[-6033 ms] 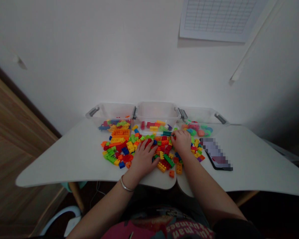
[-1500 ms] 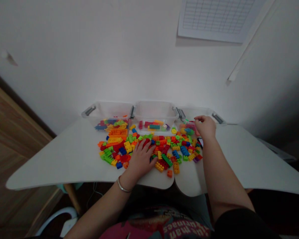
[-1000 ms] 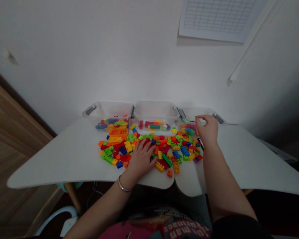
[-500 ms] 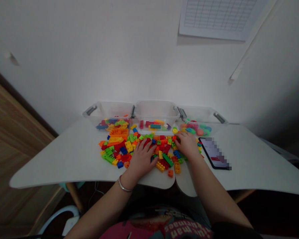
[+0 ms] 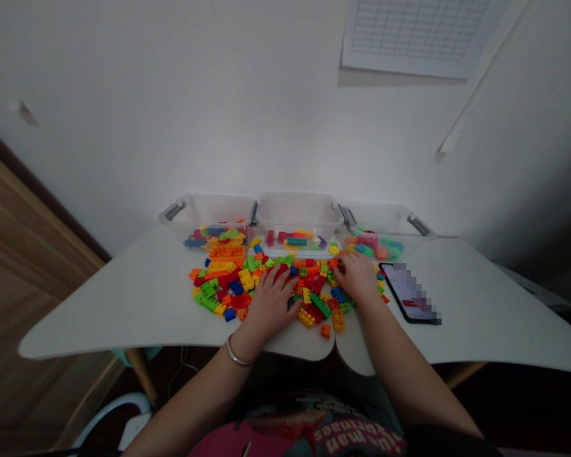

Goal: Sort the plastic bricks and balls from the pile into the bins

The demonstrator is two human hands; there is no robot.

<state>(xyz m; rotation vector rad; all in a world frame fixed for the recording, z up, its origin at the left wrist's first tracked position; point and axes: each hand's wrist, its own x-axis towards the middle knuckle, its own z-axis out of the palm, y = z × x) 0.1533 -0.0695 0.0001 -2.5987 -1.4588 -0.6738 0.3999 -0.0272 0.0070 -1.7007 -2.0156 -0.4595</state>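
Multicoloured plastic bricks (image 5: 246,280) are partly covered by spread left fingers (image 5: 282,280); the state of right fingers (image 5: 354,261) cannot be told. By sweeping, bricks could be pushed off the white table (image 5: 137,304).

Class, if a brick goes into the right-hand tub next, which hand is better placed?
Probably the right hand: it is among bricks near the right-hand tub, while the left hand lies farther away.

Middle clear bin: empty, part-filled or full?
Part-filled. The middle bin shows a few toy bricks low behind its clear front wall, bare space above.
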